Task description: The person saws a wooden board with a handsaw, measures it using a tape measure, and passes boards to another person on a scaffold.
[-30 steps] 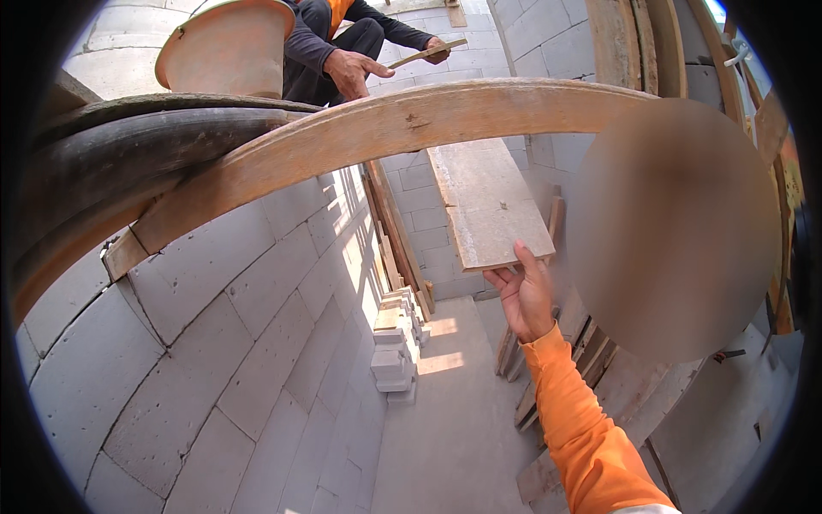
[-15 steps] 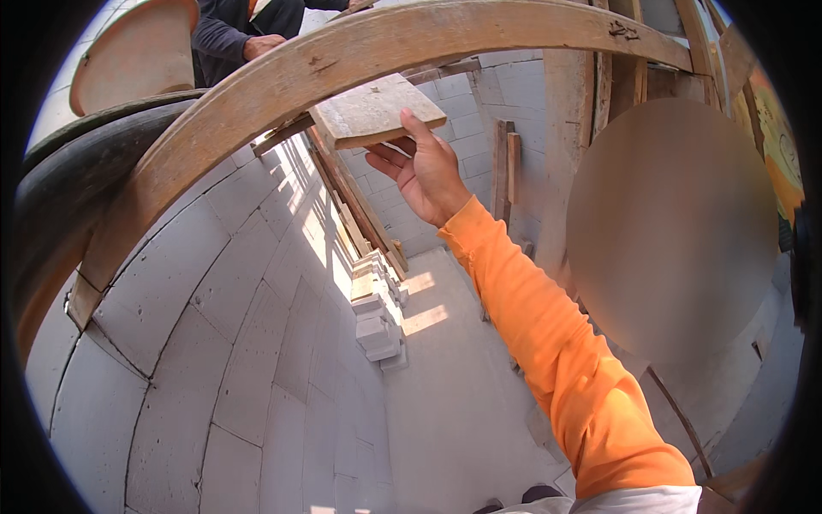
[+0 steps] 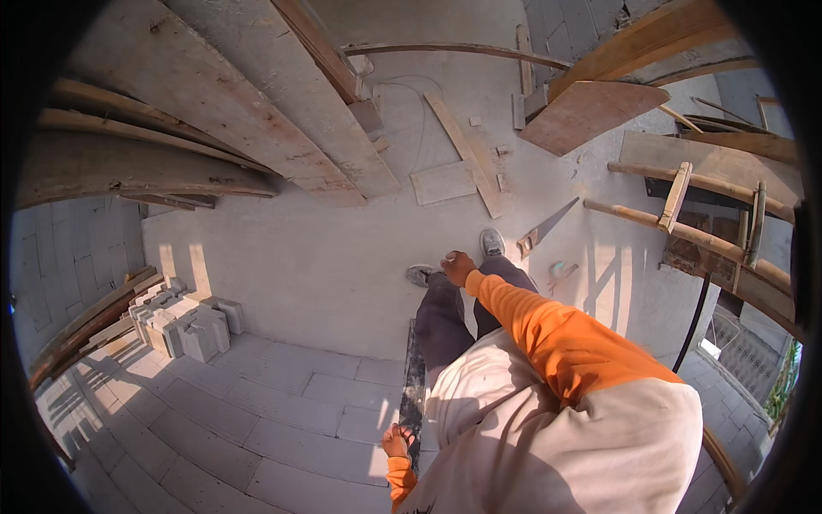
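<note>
I am looking down my own body: orange sleeves, pale vest, dark trousers, grey shoes on a concrete floor. My left hand (image 3: 396, 441) at the lower edge grips the near end of a narrow dark plank (image 3: 414, 377), which runs up along my left leg. My right hand (image 3: 458, 267) hangs out in front of my knees with its fingers curled and nothing visible in it. A hand saw (image 3: 539, 230) lies on the floor just right of my shoes.
Long worn boards (image 3: 257, 111) lean across the upper left. Loose planks (image 3: 467, 154) and a flat panel (image 3: 443, 182) lie on the floor ahead. A stack of grey blocks (image 3: 184, 327) stands left, a wooden ladder (image 3: 685, 214) right, a block wall (image 3: 257, 428) below.
The view swung from the curved wooden arch overhead down to the floor. My right hand left the board it touched above and dropped in front of my knees.
</note>
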A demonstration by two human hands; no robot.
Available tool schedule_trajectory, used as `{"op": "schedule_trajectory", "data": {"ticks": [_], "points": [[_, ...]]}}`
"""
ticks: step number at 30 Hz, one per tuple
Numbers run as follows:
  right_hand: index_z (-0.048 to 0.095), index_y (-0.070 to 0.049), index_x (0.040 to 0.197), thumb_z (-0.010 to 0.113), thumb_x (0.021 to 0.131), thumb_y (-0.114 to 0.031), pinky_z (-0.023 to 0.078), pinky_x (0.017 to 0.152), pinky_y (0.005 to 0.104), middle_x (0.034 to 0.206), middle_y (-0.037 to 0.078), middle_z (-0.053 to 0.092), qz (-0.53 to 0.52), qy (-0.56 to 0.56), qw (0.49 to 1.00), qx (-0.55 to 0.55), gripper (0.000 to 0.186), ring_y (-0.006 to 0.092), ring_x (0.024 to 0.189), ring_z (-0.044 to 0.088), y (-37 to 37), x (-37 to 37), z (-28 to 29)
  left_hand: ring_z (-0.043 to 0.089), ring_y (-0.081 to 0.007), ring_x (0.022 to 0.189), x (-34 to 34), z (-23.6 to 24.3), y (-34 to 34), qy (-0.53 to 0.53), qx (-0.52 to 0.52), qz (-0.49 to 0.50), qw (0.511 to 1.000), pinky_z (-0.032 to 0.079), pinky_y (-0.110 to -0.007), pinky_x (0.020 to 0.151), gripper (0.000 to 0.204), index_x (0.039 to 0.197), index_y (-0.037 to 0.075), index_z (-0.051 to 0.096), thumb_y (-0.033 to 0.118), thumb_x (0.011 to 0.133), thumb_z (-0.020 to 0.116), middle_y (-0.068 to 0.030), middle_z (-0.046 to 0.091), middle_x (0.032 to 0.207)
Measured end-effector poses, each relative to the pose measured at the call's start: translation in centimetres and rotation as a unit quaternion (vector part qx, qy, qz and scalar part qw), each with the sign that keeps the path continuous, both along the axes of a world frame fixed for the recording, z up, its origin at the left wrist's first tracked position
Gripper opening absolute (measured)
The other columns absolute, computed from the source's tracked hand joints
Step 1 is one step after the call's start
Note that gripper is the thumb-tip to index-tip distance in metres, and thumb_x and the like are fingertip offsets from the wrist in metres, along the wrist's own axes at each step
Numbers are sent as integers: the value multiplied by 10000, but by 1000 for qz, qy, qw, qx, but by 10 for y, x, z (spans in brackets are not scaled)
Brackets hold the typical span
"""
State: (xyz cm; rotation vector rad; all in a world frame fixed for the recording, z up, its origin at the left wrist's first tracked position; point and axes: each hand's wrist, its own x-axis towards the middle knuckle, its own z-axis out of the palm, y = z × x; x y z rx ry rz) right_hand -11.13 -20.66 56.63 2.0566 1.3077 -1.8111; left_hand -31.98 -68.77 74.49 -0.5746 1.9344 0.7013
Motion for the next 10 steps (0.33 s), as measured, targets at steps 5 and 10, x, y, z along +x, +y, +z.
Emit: {"op": "schedule_trajectory", "data": {"ticks": [5,10], "points": [[696,-30,1167,680,940,-292,576,670,373,874,141,733,-137,-234,958,97,347,242,769,732,-53,284,-126,727,-244,789,51,7,20,-23,-70,-95,993,605,-401,686,269,1144,74,596,296,1005,657,-107,711,926],[679,-46,1125,607,1002,-201,563,557,318,918,81,721,-303,-85,947,-61,210,190,698,721,-65,353,-228,727,-233,726,94,-11,16,43,-108,-202,973,625,-390,683,256,1110,56,594,261,987,687,-144,728,881]]}}
